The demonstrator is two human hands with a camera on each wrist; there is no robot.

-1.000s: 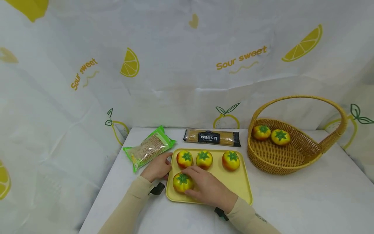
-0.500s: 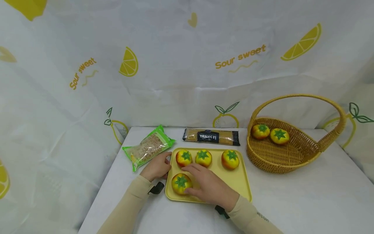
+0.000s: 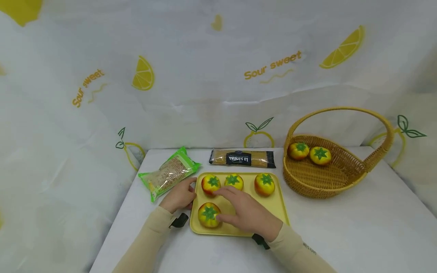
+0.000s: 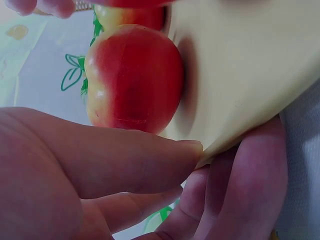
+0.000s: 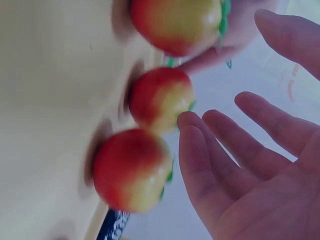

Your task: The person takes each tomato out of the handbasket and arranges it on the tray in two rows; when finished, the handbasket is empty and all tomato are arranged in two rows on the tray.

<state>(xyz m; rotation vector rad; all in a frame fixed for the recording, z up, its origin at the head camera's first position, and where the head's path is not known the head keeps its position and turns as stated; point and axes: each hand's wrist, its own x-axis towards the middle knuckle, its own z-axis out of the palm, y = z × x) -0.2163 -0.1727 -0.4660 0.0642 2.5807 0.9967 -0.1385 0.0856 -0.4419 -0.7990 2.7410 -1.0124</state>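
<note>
My left hand (image 3: pixel 179 195) pinches the left rim of the yellow tray (image 3: pixel 273 204), thumb on top and fingers beneath, as the left wrist view shows. Near the tray's front left corner sits a yellow-red, persimmon-like fruit (image 3: pixel 207 216) with a green star-shaped leaf top. My right hand (image 3: pixel 250 214) hovers over the tray just right of that fruit, fingers spread and holding nothing. Along the back of the tray stand a fruit (image 3: pixel 209 185) at left, another fruit (image 3: pixel 233 181) beside it, partly behind my right fingers, and a third fruit (image 3: pixel 264 185) at right.
A wicker basket (image 3: pixel 304 189) with a tall handle stands right of the tray, holding two similar fruits (image 3: pixel 320 155). Behind the tray lies a pack of spaghetti (image 3: pixel 242 158). A green-edged food packet (image 3: pixel 168 174) lies just beyond my left hand. A lemon-print cloth hangs behind.
My right hand has let go of the front left fruit and drawn slightly to the right, its fingers opening. The left hand keeps its hold on the tray rim. The head view has shifted slightly.
</note>
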